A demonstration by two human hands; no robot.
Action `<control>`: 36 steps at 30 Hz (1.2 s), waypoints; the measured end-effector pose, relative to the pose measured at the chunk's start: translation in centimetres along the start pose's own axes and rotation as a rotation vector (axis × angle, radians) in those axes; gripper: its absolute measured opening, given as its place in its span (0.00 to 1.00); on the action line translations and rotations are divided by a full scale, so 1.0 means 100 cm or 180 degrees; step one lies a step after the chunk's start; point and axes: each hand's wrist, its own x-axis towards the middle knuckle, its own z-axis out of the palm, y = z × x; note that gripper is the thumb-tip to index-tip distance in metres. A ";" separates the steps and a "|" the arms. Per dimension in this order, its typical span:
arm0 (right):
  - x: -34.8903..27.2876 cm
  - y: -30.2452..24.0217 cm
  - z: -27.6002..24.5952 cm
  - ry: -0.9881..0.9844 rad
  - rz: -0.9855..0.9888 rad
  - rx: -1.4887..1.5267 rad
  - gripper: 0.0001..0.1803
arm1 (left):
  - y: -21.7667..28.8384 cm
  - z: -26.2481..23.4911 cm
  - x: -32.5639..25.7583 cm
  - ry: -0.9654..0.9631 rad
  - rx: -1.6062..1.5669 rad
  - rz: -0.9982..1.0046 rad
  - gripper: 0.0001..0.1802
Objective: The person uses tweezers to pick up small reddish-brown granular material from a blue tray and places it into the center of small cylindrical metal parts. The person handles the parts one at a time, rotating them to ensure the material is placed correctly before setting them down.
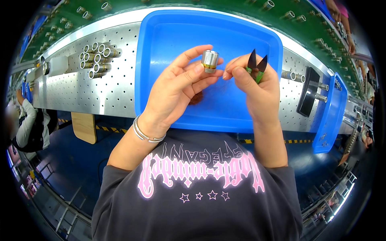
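My left hand (177, 82) grips a small silver metal cylinder (210, 58) between thumb and fingers. A yellowish band runs round its lower part, and its bright end points up. Just to the right, my right hand (257, 86) is closed round thread snips (259, 69) with dark blades and green on the handles; the blades point up and away from the cylinder. The fingertips of that hand pinch together close to the cylinder's lower end. Whether they hold something fine there I cannot make out. Both hands are above a blue tray (209, 18), where a reddish-brown tangle (196, 99) lies partly behind my left hand.
Several similar cylinders (97, 58) lie grouped on the perforated metal table (116, 90) at left. A black flat device (309, 91) and a second blue tray (330, 116) are at right. Beyond runs a green conveyor (132, 7) carrying more cylinders. Other people work at both sides.
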 end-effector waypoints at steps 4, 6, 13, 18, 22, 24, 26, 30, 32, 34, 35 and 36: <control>-0.003 0.003 -0.003 -0.0041 -0.0090 -0.0669 0.04 | -0.001 -0.002 0.000 0.0037 0.0163 0.0066 0.26; -0.007 -0.001 -0.006 -0.0012 0.0036 -0.0881 0.05 | -0.001 -0.003 -0.002 0.0063 0.0241 0.0064 0.26; 0.005 -0.008 -0.014 0.0200 -0.0505 -0.2210 0.10 | -0.003 0.000 -0.005 -0.0089 0.1510 0.0620 0.27; 0.012 -0.007 -0.017 -0.0389 -0.0576 -0.2605 0.07 | -0.009 0.000 -0.006 -0.0204 0.1785 0.0633 0.28; 0.010 -0.018 -0.014 -0.0036 -0.0688 -0.2970 0.05 | -0.004 -0.001 -0.009 0.0010 0.1194 0.0208 0.27; 0.007 -0.019 -0.011 0.0056 -0.0729 -0.2813 0.05 | -0.006 0.000 -0.010 0.0127 0.0937 0.0151 0.26; 0.005 -0.019 -0.008 0.0058 -0.0832 -0.2646 0.05 | -0.007 -0.001 -0.009 0.0194 0.0808 0.0098 0.25; 0.005 -0.010 -0.004 0.0114 -0.1227 -0.2347 0.05 | -0.007 0.002 -0.007 0.0203 0.0745 0.0115 0.26; 0.007 -0.008 -0.003 0.0109 -0.1402 -0.2337 0.05 | -0.007 0.003 -0.008 0.0176 0.0684 0.0162 0.25; 0.006 -0.007 -0.001 0.0133 -0.1368 -0.2224 0.05 | -0.006 0.003 -0.008 0.0104 0.0534 0.0178 0.24; 0.005 -0.006 0.000 0.0144 -0.1350 -0.2172 0.05 | -0.006 0.003 -0.009 0.0067 0.0456 0.0187 0.24; 0.004 -0.007 0.002 0.0152 -0.1235 -0.2116 0.04 | -0.006 0.002 -0.009 0.0046 0.0418 0.0196 0.24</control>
